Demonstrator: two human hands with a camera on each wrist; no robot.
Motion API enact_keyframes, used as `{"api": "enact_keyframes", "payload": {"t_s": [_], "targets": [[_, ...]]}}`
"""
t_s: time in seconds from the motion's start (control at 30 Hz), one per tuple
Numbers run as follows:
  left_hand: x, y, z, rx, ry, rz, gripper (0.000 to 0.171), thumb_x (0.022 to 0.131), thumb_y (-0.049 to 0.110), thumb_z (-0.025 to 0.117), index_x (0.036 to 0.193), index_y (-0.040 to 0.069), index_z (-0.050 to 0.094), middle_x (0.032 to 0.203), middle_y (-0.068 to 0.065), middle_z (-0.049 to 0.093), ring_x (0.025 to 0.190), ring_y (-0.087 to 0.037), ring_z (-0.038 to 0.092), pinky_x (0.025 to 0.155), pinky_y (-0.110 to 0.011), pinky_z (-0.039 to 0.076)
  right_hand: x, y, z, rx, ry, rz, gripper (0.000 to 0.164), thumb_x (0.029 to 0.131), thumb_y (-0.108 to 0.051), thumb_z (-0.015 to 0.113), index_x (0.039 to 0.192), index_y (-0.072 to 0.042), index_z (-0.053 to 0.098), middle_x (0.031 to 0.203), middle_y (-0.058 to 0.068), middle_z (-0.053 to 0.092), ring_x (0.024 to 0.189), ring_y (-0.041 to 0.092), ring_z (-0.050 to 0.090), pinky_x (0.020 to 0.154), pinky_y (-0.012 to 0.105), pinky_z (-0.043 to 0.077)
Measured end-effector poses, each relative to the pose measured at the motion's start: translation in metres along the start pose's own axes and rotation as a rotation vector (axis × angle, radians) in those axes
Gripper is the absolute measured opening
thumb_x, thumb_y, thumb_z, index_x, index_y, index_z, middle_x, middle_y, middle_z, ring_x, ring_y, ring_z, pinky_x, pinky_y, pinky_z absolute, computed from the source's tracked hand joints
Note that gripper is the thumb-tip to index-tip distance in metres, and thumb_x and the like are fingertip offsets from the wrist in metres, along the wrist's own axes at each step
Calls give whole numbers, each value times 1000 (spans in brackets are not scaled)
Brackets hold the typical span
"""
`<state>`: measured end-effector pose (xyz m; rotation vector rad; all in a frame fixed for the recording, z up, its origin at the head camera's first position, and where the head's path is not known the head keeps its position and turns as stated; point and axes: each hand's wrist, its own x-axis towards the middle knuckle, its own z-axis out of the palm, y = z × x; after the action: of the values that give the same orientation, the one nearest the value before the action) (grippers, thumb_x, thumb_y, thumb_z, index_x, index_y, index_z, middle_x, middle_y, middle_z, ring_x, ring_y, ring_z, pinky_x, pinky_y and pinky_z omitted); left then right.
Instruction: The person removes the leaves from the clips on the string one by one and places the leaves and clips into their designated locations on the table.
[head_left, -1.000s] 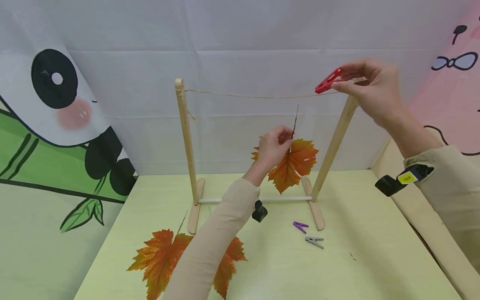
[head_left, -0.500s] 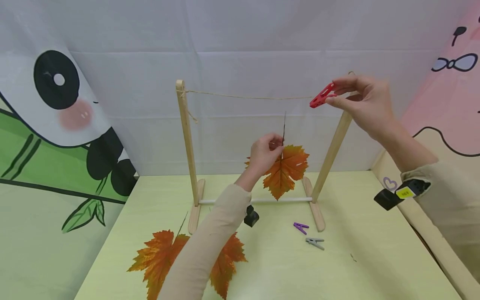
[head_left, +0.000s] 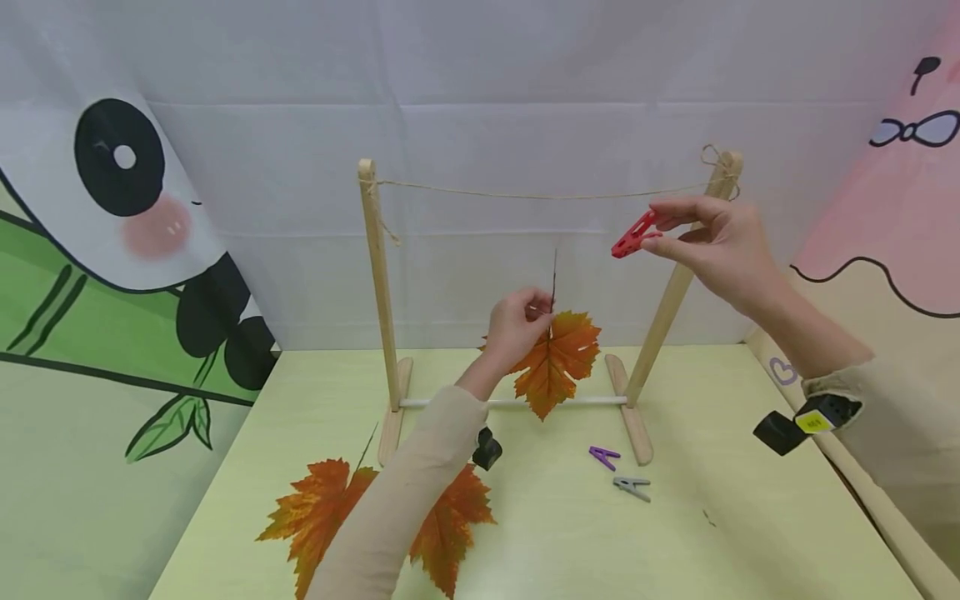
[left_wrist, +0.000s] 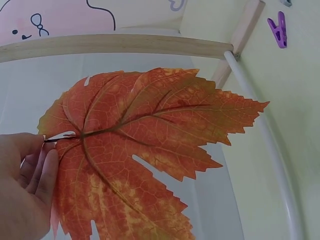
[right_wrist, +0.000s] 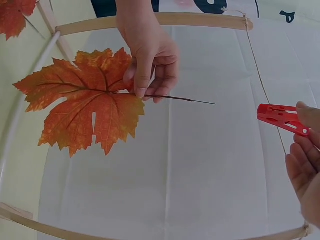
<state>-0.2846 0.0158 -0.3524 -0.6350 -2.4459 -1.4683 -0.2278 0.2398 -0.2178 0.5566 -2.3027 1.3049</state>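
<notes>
My left hand (head_left: pixel 517 327) pinches the dark stem of an orange maple leaf (head_left: pixel 558 358) just above the blade, and the thin stem end points up. In the left wrist view the leaf (left_wrist: pixel 135 120) spreads out beyond my fingertips. Higher and to the right, my right hand (head_left: pixel 716 246) pinches a red clothespin (head_left: pixel 633 235) by its handle end. The string (head_left: pixel 517 197) runs between two wooden posts, sagging slightly. Leaf and clothespin are both apart from it in the head view, a little below it. In the right wrist view the clothespin (right_wrist: pixel 277 117) overlaps the string.
A purple clothespin (head_left: pixel 604 457) and a grey clothespin (head_left: pixel 632 487) lie on the table (head_left: pixel 555 533) right of centre. Two more orange leaves (head_left: pixel 318 517) lie at the front left, partly behind my left sleeve. A white rod (head_left: pixel 592 401) joins the stand's wooden feet.
Both hands have moved down and slightly left, carrying the leaf and the red clothespin from the string's level to below it. The right post's knotted top has come into view.
</notes>
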Motion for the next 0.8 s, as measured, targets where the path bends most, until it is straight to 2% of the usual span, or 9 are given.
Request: {"api": "enact_keyframes", "payload": {"t_s": [0.3, 0.53, 0.8], "targets": [[-13, -15, -4, 6, -8, -48, 10, 83, 6, 64, 93, 6, 63, 86, -5, 63, 76, -16, 61, 67, -22, 50, -20, 10, 6, -45, -56, 6, 39, 76, -7, 72, 113, 1, 62, 89, -17, 63, 73, 5, 61, 66, 12, 48], [-23, -25, -7, 3, -3, -70, 9, 83, 5, 64, 92, 5, 62, 86, -6, 63, 76, -17, 61, 66, -22, 50, -31, 22, 10, -29, -75, -5, 39, 75, -3, 72, 112, 2, 62, 92, -14, 65, 76, 4, 60, 66, 12, 48], [-34, -35, -9, 3, -1, -92, 8, 82, 5, 64, 91, 5, 63, 85, -6, 63, 74, -17, 61, 66, -24, 51, -47, 32, 16, -9, -110, 6, 39, 74, 1, 71, 111, 6, 61, 93, -15, 64, 73, 3, 60, 65, 12, 48]]}}
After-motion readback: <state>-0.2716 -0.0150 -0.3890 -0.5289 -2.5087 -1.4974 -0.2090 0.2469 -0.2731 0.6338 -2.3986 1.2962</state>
